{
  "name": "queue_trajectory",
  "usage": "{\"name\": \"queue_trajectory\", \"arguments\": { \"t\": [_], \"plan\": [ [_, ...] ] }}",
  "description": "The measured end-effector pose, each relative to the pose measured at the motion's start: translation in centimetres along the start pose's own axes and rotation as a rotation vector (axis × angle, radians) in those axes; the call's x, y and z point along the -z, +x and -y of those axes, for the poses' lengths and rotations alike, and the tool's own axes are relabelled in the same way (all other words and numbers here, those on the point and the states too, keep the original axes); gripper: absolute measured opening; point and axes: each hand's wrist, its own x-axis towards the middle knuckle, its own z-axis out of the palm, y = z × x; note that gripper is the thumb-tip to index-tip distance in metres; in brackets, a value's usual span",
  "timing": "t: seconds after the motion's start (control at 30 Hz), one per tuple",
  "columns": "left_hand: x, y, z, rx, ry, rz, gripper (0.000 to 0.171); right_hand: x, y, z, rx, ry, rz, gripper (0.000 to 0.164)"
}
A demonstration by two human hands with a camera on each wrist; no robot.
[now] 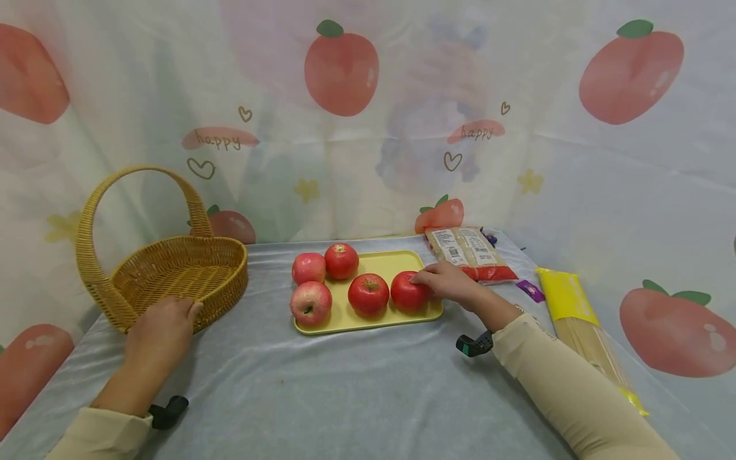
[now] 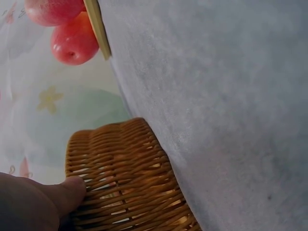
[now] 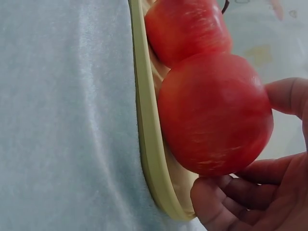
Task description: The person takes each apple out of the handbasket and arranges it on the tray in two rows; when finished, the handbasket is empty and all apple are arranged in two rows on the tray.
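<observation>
My left hand (image 1: 163, 329) grips the near rim of a wicker basket (image 1: 230, 281) with a tall arched handle. In the left wrist view the thumb (image 2: 72, 192) lies against the woven side; the other fingers are hidden. On a yellow tray (image 1: 391, 259), my right hand (image 1: 451, 281) holds the rightmost red apple (image 1: 407, 292). The right wrist view has thumb and fingers around that apple (image 3: 216, 115), which touches its neighbour. Several more apples share the tray: a red one (image 1: 368, 295) beside the held one, and a pinkish one (image 1: 311, 303) at the near left corner.
Behind the right hand lies a clear packet with a red end (image 1: 471, 249). A small purple wrapper (image 1: 531, 291) and a yellow pack of noodles (image 1: 581, 326) are at the right edge. A printed curtain (image 1: 356, 179) hangs behind the cloth-covered table (image 1: 322, 396).
</observation>
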Motion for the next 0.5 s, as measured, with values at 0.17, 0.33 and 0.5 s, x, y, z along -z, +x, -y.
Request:
{"name": "queue_trajectory", "arguments": {
  "t": [0.17,0.33,0.5],
  "plan": [
    [-0.2,0.0,0.0,0.001,0.012,-0.003,0.025,0.0,-0.4,0.1,0.047,-0.032,-0.048,0.061],
    [-0.4,0.1,-0.4,-0.02,0.006,-0.032,0.021,-0.1,-1.1,1.3,0.179,-0.036,-0.183,0.064],
    [-0.4,0.5,-3.2,-0.102,-0.106,-0.18,0.033,-0.1,-2.1,3.1,0.37,-0.057,-0.326,0.058]
  ]
}}
